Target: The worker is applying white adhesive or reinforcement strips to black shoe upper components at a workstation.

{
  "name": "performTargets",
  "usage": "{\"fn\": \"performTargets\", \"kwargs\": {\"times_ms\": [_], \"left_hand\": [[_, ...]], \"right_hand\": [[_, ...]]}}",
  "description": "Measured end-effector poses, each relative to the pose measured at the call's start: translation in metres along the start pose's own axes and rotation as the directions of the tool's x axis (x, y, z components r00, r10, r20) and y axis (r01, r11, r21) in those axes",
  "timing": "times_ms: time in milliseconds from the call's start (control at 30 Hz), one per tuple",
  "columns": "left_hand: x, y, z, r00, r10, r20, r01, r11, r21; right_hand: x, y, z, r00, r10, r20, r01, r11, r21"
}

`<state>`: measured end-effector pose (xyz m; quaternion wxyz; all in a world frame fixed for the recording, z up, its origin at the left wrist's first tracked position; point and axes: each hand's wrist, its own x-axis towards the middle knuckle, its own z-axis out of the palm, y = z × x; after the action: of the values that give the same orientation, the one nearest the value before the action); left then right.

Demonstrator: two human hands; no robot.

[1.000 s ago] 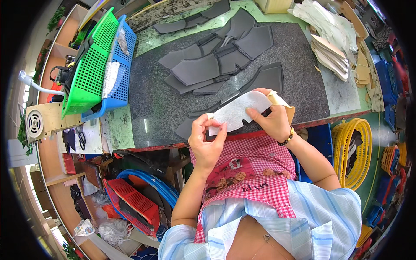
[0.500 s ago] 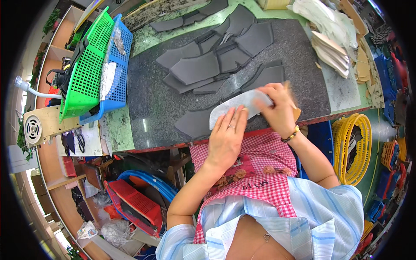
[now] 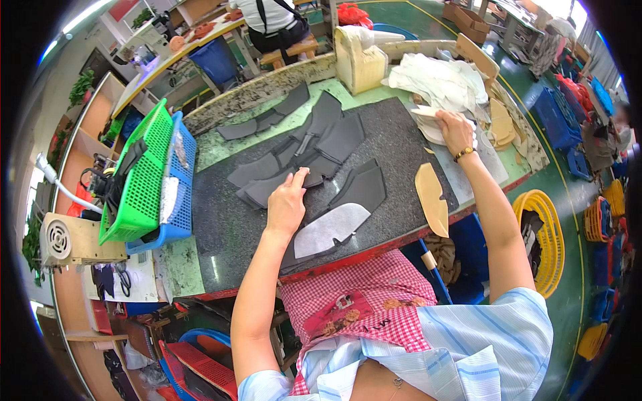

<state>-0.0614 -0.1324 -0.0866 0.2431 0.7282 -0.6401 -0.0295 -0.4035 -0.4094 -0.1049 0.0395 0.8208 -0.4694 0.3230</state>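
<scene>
My left hand (image 3: 287,206) is over the stacked dark grey sheet pieces (image 3: 257,172), its fingers drawn together on one piece's edge, partly hidden by the hand. At the right of the worktop, my right hand (image 3: 457,136) pinches the edge of a pile of off-white curved pieces (image 3: 433,131). A pale grey-white curved piece (image 3: 331,231) with a small notch lies flat on another dark grey piece (image 3: 366,184) near the front edge. Farther right, a tan curved piece (image 3: 430,199) with a similar notch overhangs the table's front edge.
Green and blue baskets (image 3: 144,175) stand at the worktop's left. White sheets (image 3: 438,81) and a cream block (image 3: 361,61) sit at the back. Below on the right are a blue bin (image 3: 468,257) and a yellow basket (image 3: 550,234). Another person (image 3: 271,27) sits beyond the table.
Both hands have left the pale piece, which now lies on the dark piece. My left hand moved to the dark stack, my right to the off-white pile; a tan piece now lies at the edge.
</scene>
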Motion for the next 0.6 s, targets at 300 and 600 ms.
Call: {"fn": "performTargets", "kwargs": {"times_ms": [300, 600], "left_hand": [[-0.031, 0.017, -0.006, 0.981, 0.156, -0.111, -0.138, 0.978, 0.157], [-0.092, 0.083, -0.031, 0.985, 0.074, 0.155, -0.069, 0.997, -0.036]], "right_hand": [[0.000, -0.005, -0.020, 0.969, -0.092, 0.231, 0.128, 0.981, -0.145], [-0.040, -0.095, -0.073, 0.963, -0.260, 0.066, 0.241, 0.947, 0.212]]}}
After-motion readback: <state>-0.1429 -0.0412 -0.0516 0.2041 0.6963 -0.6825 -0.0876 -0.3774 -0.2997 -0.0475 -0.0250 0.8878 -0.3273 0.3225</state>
